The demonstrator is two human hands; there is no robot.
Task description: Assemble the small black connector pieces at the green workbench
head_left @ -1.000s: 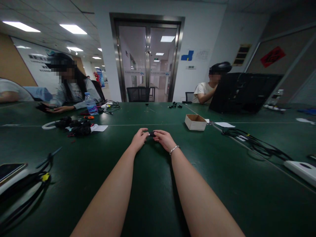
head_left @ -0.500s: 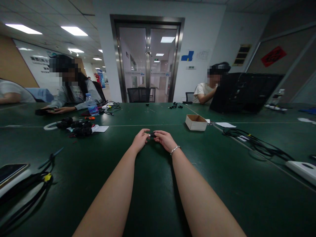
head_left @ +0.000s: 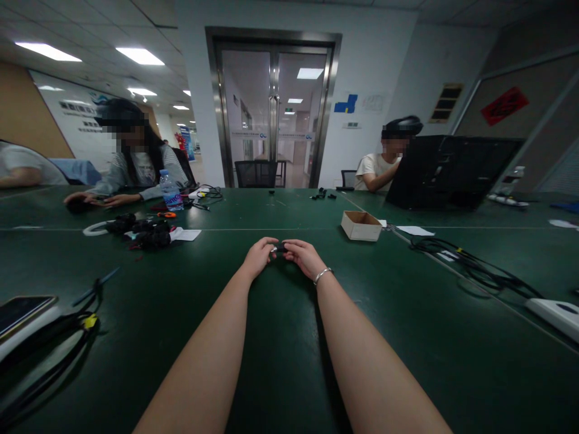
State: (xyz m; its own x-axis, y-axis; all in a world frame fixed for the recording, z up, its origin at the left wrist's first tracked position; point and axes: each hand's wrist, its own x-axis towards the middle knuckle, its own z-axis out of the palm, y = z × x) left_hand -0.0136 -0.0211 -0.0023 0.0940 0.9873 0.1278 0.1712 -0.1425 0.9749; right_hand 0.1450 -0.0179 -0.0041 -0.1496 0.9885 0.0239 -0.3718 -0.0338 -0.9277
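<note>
Over the middle of the green table (head_left: 280, 337), my two hands meet at a small black piece with a shiny metal end (head_left: 280, 247). My left hand (head_left: 259, 258) pinches the metal end between thumb and fingers. On the other side, my right hand (head_left: 306, 259), with a silver bracelet at the wrist, grips the black end. The piece lies roughly level between the fingertips, just above the table. Its exact kind is too small to make out, and the fingers partly cover it.
An open cardboard box (head_left: 360, 225) stands right of my hands; small black pieces (head_left: 322, 194) lie farther back. Left are black devices (head_left: 145, 230), a water bottle (head_left: 170, 190) and a phone (head_left: 25, 314). Cables (head_left: 470, 262) and a monitor (head_left: 452, 172) are right. Co-workers sit across.
The whole view has shifted slightly. Both hands keep their hold on the black piece, with hardly any visible movement. The co-worker at the left has moved their head and hands a little.
</note>
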